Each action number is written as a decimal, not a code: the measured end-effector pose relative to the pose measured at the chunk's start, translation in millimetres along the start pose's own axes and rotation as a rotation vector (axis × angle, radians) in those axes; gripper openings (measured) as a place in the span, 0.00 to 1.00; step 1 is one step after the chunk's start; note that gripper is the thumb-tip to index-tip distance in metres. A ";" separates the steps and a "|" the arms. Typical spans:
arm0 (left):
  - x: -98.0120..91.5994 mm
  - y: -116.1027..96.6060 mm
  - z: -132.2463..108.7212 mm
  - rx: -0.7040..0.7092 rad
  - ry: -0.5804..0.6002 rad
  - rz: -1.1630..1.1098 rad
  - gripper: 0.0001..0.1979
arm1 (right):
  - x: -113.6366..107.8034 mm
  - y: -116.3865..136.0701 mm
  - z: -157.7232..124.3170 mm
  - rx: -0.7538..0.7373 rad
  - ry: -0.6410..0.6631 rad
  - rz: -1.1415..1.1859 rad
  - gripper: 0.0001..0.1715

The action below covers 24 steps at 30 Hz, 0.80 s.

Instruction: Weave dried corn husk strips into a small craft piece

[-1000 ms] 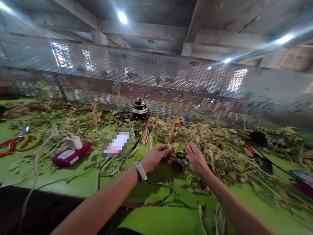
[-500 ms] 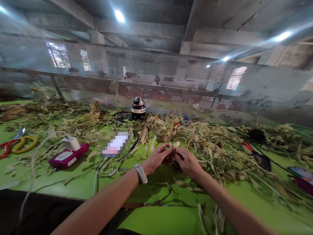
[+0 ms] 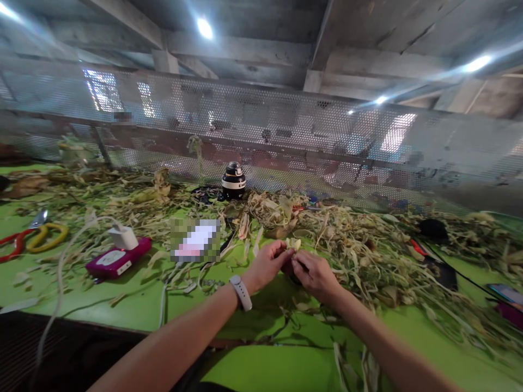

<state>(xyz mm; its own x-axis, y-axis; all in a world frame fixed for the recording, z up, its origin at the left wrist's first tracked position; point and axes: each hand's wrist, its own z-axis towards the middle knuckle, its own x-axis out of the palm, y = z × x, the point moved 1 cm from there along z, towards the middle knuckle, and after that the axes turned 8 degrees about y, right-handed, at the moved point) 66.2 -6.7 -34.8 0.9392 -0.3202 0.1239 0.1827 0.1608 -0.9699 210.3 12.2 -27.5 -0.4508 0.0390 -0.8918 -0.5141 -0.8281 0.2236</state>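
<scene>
My left hand (image 3: 267, 264) and my right hand (image 3: 315, 274) meet over the green table, fingertips pinched together. Between them is a small pale yellow-green piece of plant (image 3: 293, 244), its upper part showing above the fingers and the rest hidden. Both hands appear closed on this same piece. A white watch (image 3: 241, 293) is on the left wrist. Close behind and to the right lies a heap of dried, pale green leaves and stalks (image 3: 347, 237).
A magenta power strip (image 3: 118, 260) with a white plug (image 3: 123, 237), a blurred-out phone (image 3: 196, 239) and scissors (image 3: 47, 236) lie to the left. A black bottle (image 3: 233, 182) stands ahead before a perforated metal screen (image 3: 253, 117). A cable (image 3: 63, 272) crosses the left side.
The view has shifted slightly, so things sit a little further right. My hands stay together on the plant piece, with small changes in the fingers; the piece's visible part looks slightly different.
</scene>
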 end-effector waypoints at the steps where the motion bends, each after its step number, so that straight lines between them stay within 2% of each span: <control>1: 0.5 -0.2 0.0 0.004 -0.005 -0.010 0.19 | -0.2 0.2 -0.1 -0.017 -0.016 -0.018 0.15; 4: -1.2 -1.6 1.1 -0.010 -0.009 -0.031 0.19 | 0.4 4.2 -1.8 -0.083 -0.055 -0.092 0.14; 6: -7.6 -3.7 2.4 -0.029 -0.056 -0.031 0.19 | 1.3 9.7 -3.8 -0.146 -0.067 -0.135 0.14; 8: -17.2 -7.2 2.7 -0.025 -0.222 -0.053 0.17 | 0.7 15.1 -5.7 -0.213 -0.077 -0.160 0.14; 9: -20.9 -9.1 2.5 -0.022 -0.250 -0.079 0.17 | -0.8 16.9 -6.2 -0.239 -0.088 -0.167 0.14; 10: -23.4 -10.8 2.0 -0.030 -0.248 -0.108 0.16 | -2.9 17.5 -6.3 -0.221 -0.088 -0.163 0.15; 13: -22.2 -12.7 -0.6 -0.071 -0.191 -0.144 0.14 | -11.4 14.2 -4.7 0.003 -0.097 -0.132 0.17; 16: -13.9 -9.7 -2.6 -0.064 -0.131 -0.036 0.14 | -13.4 11.7 -2.4 0.141 -0.027 -0.112 0.17; 20: -5.1 -4.2 -4.3 -0.002 -0.110 0.084 0.16 | -4.5 11.5 -0.2 0.166 0.039 -0.109 0.16; 24: -1.1 -3.0 -5.9 -0.010 0.003 0.070 0.18 | 2.9 6.7 -0.8 0.089 0.019 -0.052 0.13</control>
<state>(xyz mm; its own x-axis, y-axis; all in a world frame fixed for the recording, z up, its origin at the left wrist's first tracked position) 62.9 -12.4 -33.2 0.9488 -0.3111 0.0552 0.1138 0.1733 -0.9783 206.2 6.3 -28.9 -0.4085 0.0696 -0.9101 -0.5995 -0.7723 0.2101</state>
